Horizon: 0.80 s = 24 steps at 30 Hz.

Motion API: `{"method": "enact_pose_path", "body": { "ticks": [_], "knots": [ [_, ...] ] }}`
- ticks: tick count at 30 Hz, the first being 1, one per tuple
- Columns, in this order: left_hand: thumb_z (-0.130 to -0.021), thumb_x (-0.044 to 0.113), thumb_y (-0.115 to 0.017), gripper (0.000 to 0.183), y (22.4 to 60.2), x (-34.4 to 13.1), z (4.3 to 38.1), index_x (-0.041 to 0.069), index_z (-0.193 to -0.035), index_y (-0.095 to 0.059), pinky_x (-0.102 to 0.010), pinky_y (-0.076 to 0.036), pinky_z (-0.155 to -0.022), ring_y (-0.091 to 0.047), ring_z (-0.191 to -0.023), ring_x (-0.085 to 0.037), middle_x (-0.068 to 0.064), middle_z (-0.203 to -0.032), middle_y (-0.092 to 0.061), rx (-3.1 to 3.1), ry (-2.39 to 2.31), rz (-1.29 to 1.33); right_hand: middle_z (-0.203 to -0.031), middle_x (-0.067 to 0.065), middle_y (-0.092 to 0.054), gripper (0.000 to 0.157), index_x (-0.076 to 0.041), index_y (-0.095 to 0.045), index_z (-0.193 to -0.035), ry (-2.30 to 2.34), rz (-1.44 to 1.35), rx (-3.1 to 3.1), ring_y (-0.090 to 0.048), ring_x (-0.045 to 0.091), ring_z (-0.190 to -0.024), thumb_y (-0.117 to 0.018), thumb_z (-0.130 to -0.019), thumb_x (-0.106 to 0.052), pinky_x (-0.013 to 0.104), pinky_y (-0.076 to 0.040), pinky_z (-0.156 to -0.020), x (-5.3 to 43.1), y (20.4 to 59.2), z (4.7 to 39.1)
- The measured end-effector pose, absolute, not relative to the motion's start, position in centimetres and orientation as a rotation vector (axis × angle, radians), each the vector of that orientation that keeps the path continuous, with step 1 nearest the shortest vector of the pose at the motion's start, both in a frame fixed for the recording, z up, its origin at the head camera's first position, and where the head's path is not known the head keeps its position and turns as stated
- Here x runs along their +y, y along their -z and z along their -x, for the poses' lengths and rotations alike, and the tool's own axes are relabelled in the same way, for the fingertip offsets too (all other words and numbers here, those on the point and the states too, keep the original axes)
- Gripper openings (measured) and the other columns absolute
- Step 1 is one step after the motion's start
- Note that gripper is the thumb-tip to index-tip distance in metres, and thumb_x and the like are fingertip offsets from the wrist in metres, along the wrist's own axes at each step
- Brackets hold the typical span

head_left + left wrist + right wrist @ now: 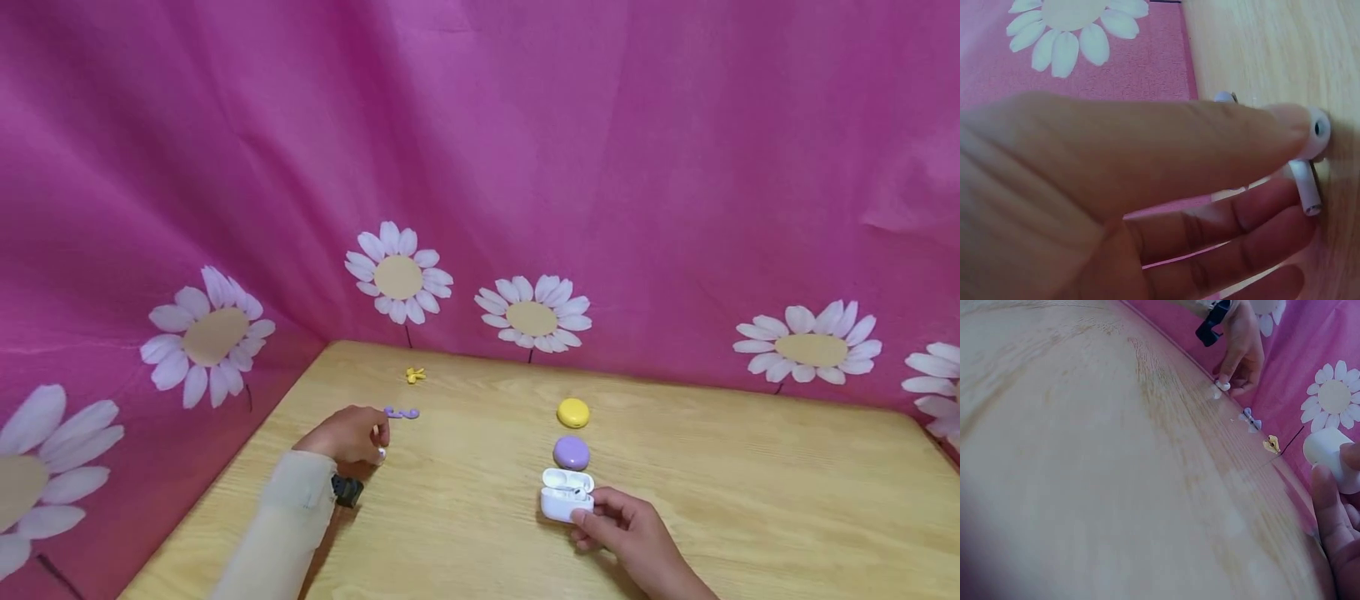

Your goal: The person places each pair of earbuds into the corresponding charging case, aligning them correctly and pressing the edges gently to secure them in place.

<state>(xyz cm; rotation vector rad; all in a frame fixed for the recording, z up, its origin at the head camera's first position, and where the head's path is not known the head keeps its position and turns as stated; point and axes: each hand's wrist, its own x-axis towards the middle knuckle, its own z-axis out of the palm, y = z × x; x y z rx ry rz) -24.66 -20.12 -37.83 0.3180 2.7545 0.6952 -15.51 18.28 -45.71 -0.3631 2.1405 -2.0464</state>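
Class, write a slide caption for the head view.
Left hand pinches a white earbud; right hand holds an open white case.

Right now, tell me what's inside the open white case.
One white earbud shows at the right side of the open white case. Its lower part and the bottom of the interior are hidden by the case body.

R hand (1334, 528) grips wht case (1324, 451), L hand (1245, 353) pinches bud (1225, 386)

text, labels, brands: none legible | numbers, signs: none legible | right wrist view: perhaps too blurred
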Motion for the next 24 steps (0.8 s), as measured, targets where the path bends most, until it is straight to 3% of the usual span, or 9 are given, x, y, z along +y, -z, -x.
{"method": "enact_pose_path", "body": {
  "ticks": [6,18,24],
  "knots": [
    [-0.081,0.002,-0.074,0.016,38.4,-19.7,24.6,0.006,-0.082,-0.059,-0.029,-0.039,-0.049,-0.046,-0.057,-0.018,-0.005,-0.071,-0.053,2.742,-0.707,-0.234,-0.088,0.017,-0.068,0.030,0.016,-0.056,-0.107,2.023,0.417,2.116,-0.068,0.016,-0.076,-0.062,-0.094,-0.011,0.035,-0.057,-0.071,18.8,45.7,15.5],
    [-0.077,0.003,-0.078,0.022,38.3,-19.1,24.6,0.009,-0.071,-0.057,-0.030,-0.042,-0.055,-0.050,-0.061,-0.017,-0.001,-0.066,-0.054,2.843,-0.524,-0.304,-0.089,0.017,-0.069,0.030,0.017,-0.055,-0.108,2.019,0.395,2.106,-0.067,0.015,-0.076,-0.060,-0.095,-0.009,0.032,-0.057,-0.071,18.8,46.1,15.4],
    [-0.076,0.001,-0.078,0.024,38.3,-18.9,24.6,0.009,-0.073,-0.056,-0.029,-0.040,-0.055,-0.048,-0.063,-0.017,-0.002,-0.068,-0.052,2.840,-0.522,-0.337,-0.088,0.018,-0.068,0.029,0.016,-0.056,-0.108,2.005,0.403,2.124,-0.067,0.015,-0.076,-0.061,-0.095,-0.009,0.033,-0.057,-0.071,18.8,45.7,15.5]
  ]
}}
